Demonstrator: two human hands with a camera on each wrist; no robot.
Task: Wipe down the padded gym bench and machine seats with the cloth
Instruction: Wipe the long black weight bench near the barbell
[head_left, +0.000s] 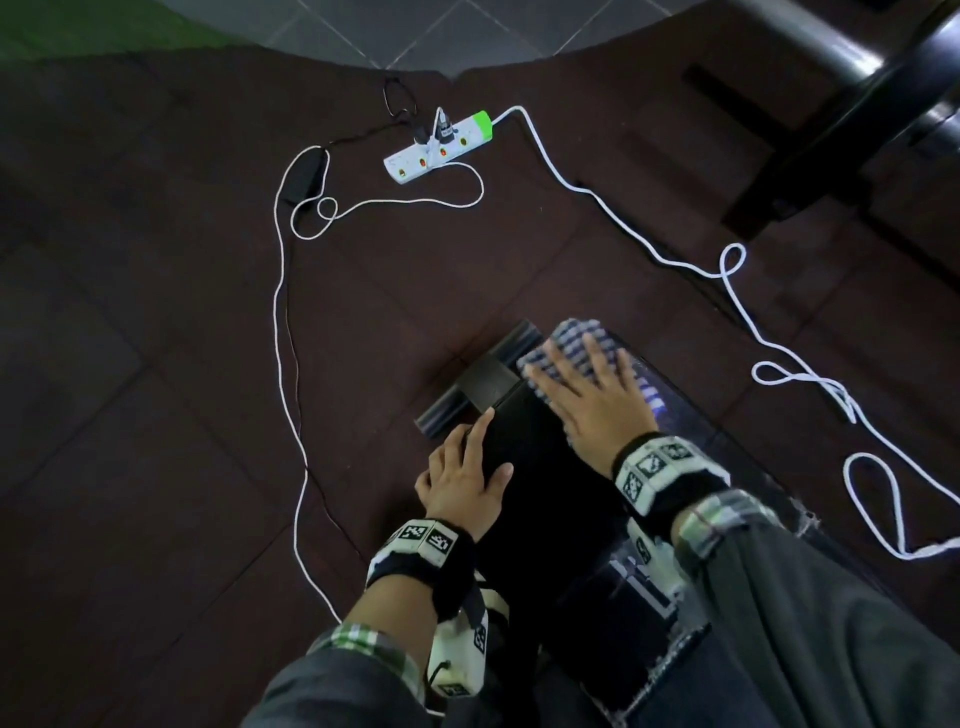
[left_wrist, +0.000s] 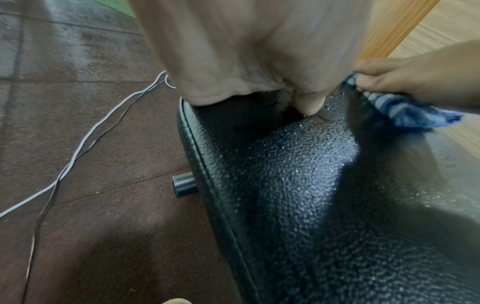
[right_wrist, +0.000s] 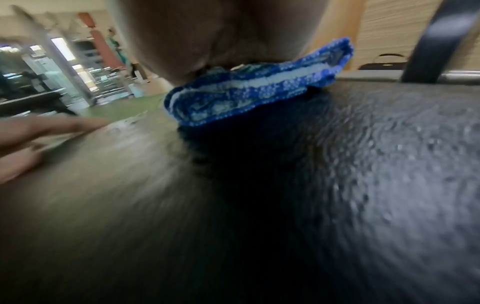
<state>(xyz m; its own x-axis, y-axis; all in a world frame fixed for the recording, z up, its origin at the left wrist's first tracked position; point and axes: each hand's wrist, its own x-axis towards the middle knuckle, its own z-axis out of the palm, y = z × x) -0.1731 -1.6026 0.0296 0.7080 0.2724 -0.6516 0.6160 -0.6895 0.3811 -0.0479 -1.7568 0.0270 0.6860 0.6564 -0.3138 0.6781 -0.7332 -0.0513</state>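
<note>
Pressing the cloth (head_left: 582, 338) flat against the bench (head_left: 540, 499), the right hand (head_left: 587, 395) lies with its fingers spread and straight on top of the fabric, palm down, gripping nothing. The cloth, blue and white, sits at the far end of the pad, on its right half, with its leading edge at or just over the end; the right wrist view shows it folded under the palm. The bench's long axis runs from the person's body away toward the far end, so the unwiped length, as judged from here, lies behind the right hand, toward the body. The left hand (head_left: 467, 478) rests at the pad's left edge, nearer the body than the right, fingers straight along the edge and thumb on top; in the left wrist view its fingertips (left_wrist: 309, 107) touch the pebbled black surface. It appears to steady the bench, not to wipe. The right hand alone is on the cloth, so the next stroke probably falls to it, drawn back along the long axis. A power strip (head_left: 439, 148) and white cable (head_left: 283, 312) lie on the floor, well apart from the bench
</note>
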